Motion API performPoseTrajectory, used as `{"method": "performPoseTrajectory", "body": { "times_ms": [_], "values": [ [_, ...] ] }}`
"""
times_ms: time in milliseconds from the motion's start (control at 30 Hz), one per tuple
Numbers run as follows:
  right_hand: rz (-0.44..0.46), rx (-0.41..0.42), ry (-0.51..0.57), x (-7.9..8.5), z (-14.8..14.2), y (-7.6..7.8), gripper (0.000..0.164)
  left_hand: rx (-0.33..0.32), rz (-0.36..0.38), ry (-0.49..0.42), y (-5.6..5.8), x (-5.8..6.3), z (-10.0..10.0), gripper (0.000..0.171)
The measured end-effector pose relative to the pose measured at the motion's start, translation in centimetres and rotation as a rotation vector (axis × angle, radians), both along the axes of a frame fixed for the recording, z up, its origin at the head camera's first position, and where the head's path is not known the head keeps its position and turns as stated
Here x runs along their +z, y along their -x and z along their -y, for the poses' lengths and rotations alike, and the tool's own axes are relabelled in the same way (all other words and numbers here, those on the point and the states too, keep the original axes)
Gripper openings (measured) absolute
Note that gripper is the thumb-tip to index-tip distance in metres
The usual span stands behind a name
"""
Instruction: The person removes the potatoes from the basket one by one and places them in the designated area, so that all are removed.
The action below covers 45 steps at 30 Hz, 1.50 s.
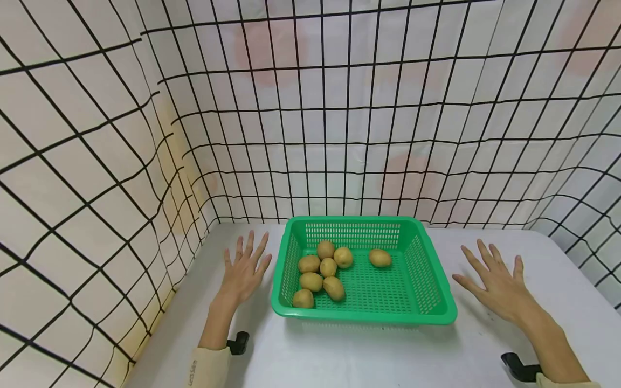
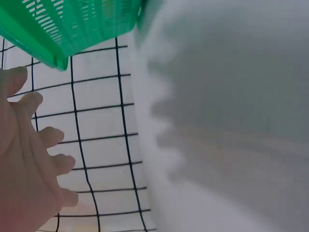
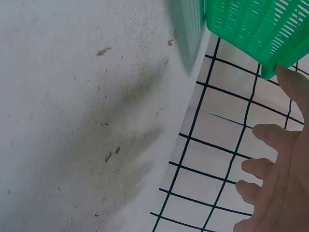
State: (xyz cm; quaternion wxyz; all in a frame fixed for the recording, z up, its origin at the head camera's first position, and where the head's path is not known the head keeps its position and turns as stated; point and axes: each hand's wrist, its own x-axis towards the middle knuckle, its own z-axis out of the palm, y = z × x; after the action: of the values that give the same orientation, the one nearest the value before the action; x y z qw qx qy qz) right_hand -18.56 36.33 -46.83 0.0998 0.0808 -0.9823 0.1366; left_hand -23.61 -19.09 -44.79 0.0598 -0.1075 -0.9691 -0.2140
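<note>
A green plastic basket (image 1: 364, 319) with slotted walls stands on the white table between the two hands. Several potatoes (image 1: 312, 281) lie inside it, mostly grouped in the left half, while a single potato (image 1: 380, 258) sits apart toward the right. To the basket's left, the left hand (image 1: 244, 275) is held above the table, fingers spread and touching nothing. The right hand (image 1: 502, 288) hovers on the other side, also with spread fingers and holding nothing. Both wrist views show part of the basket wall (image 2: 96, 24) near the fingers, apart from the left hand.
Black netting (image 1: 335, 124) rises in front of pale cloth behind the table and along both sides. Each wrist wears a black strap mount (image 1: 239, 343). Dirt specks (image 3: 108, 157) mark the white tabletop (image 1: 349, 355) near the right hand.
</note>
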Motion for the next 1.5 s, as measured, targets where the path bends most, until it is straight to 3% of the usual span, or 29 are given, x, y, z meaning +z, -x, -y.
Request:
{"method": "performPoseTrajectory", "body": {
  "times_ms": [333, 700, 1100, 1367, 1500],
  "values": [
    [-0.002, -0.006, 0.002, -0.2, 0.5, 0.0, 0.082, -0.123, 0.085, -0.215, -0.1, 0.1, -1.3, 0.060],
    [0.002, 0.010, 0.013, -0.1, 0.2, -0.2, 0.081, -0.203, 0.180, -0.355, -0.2, 0.0, -2.5, 0.059],
    [0.004, 0.028, 0.066, 0.5, -0.2, 0.0, 0.079, -0.220, 0.241, -0.432, -0.1, -0.5, -2.9, 0.058],
    [0.033, 0.046, 0.154, 1.1, -0.1, 0.0, 0.077, -0.275, 0.357, -0.709, -0.2, -1.5, -3.1, 0.057],
    [0.050, 0.068, 0.220, 1.5, 0.0, 0.0, 0.074, -0.289, 0.374, -0.817, -0.2, -2.1, -3.5, 0.056]
  ]
}}
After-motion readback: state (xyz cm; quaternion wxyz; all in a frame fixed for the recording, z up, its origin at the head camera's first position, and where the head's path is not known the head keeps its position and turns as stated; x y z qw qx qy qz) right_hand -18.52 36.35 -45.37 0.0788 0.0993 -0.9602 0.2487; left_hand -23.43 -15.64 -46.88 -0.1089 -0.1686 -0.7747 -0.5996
